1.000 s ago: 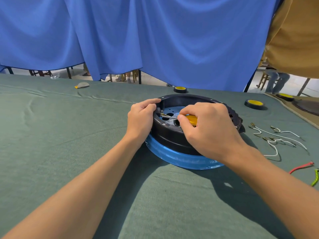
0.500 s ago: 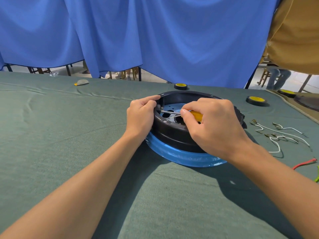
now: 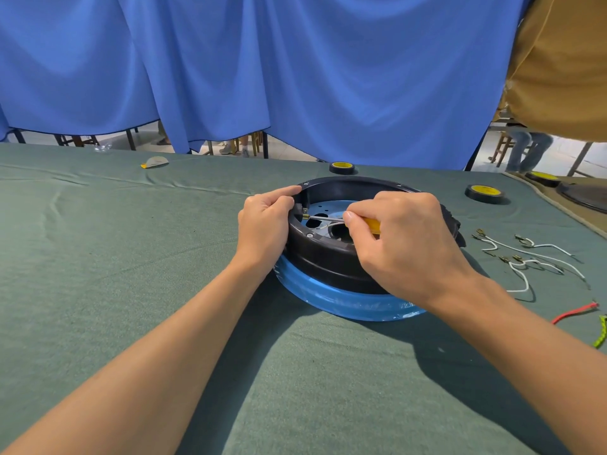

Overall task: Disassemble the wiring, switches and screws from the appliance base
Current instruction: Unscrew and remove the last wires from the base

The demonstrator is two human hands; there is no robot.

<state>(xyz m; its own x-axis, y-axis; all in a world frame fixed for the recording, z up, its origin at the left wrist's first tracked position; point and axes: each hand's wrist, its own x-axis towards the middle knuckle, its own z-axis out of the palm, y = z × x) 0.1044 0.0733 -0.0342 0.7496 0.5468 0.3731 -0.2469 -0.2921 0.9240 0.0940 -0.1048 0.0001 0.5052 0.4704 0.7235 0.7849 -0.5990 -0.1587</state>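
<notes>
While the left hand (image 3: 266,224) grips its rim, the black, blue-banded base (image 3: 323,254) lies flat; the right hand (image 3: 405,246) grasps a screwdriver (image 3: 326,218) pointing left.

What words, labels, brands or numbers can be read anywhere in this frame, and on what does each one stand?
No text can be read in this frame.
On the tape rolls: yellow tops too small and blurred to show any print.
On the appliance base: no label or print shows.
On the screwdriver: yellow handle mostly hidden in the grip of the right hand; no print shows.
</notes>
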